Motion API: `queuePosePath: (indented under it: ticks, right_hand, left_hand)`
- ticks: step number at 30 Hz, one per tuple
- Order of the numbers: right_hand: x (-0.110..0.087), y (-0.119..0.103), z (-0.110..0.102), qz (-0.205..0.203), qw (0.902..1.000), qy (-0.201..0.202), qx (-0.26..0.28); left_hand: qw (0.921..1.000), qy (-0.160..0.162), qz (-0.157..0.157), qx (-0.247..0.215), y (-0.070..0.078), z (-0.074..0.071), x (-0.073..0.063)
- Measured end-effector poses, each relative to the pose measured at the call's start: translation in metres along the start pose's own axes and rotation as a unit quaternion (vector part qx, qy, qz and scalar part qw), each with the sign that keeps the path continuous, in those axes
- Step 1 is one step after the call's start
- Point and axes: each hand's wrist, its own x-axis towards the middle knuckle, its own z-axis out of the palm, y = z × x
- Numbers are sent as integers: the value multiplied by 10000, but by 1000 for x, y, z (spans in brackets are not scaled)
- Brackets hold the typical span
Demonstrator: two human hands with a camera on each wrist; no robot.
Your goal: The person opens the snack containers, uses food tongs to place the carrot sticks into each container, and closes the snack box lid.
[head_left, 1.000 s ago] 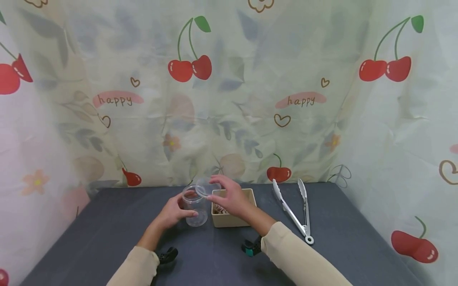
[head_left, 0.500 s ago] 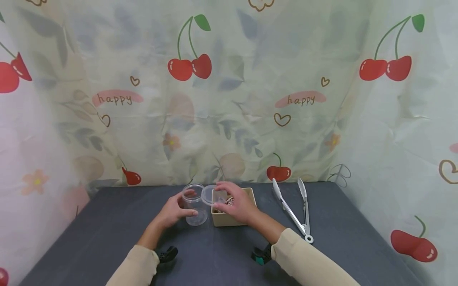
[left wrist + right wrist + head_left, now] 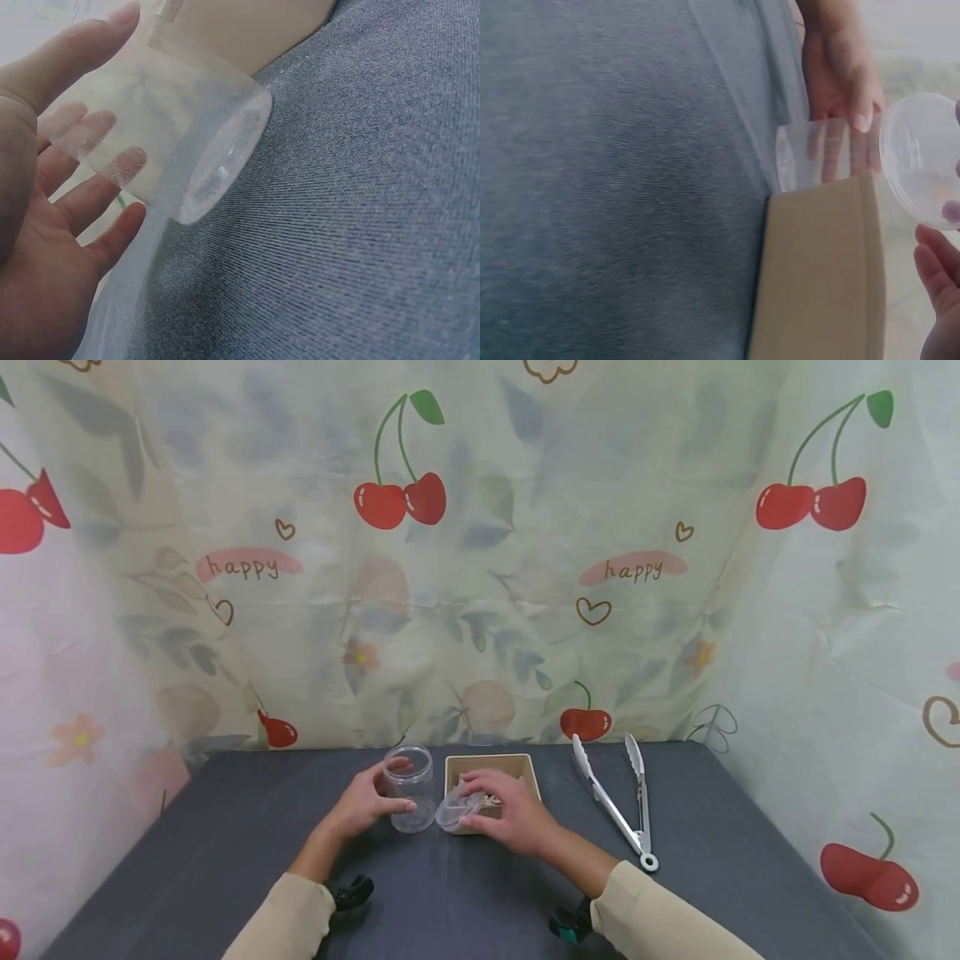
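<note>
My left hand (image 3: 358, 803) holds a clear plastic jar (image 3: 417, 789) upright on the dark cloth, its thumb on the near side and fingers round the far side. The jar's mouth is uncovered, and no contents show through its wall. Just right of it, my right hand (image 3: 516, 814) pinches a clear round lid (image 3: 450, 811) by its edge, tilted, over the front left of a beige box (image 3: 491, 765). Small brown-and-white pieces lie in the box, partly hidden by the hand. In the right wrist view the lid (image 3: 919, 154) hangs apart from the jar (image 3: 799, 157).
Silver tongs (image 3: 617, 814) lie spread on the dark tablecloth (image 3: 720, 860) to the right of the box. A curtain (image 3: 480, 610) printed with cherries rises behind the table and along both sides.
My right hand has carried the lid away from the jar's mouth, rightward and down toward the front of the box. The left hand and the jar have stayed in place.
</note>
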Motion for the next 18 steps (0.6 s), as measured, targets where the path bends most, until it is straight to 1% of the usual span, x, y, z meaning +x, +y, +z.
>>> queuePosePath:
  ticks: [4, 8, 9, 15, 16, 18]
  right_hand:
    - [-8, 1, 1, -132, 9999, 46, -69]
    - [-17, 0, 2, -115, 9999, 2, -118]
    - [-19, 0, 2, -117, 9999, -16, -112]
    - [-32, 4, 6, -205, 9998, -52, -34]
    - [-33, 4, 7, -215, 9998, -58, -3]
    - [-36, 5, 7, -184, 9998, -110, 61]
  left_hand:
    - [9999, -55, 85, -17, 0, -1, -1]
    - [9999, -73, 106, -95, 3, -1, -2]
    - [9999, -87, 106, -104, 6, -1, -3]
    - [9997, -168, 99, -154, 33, -4, -12]
    - [9997, -170, 112, -146, 36, -4, -14]
    - [9997, -172, 90, -156, 39, -4, -15]
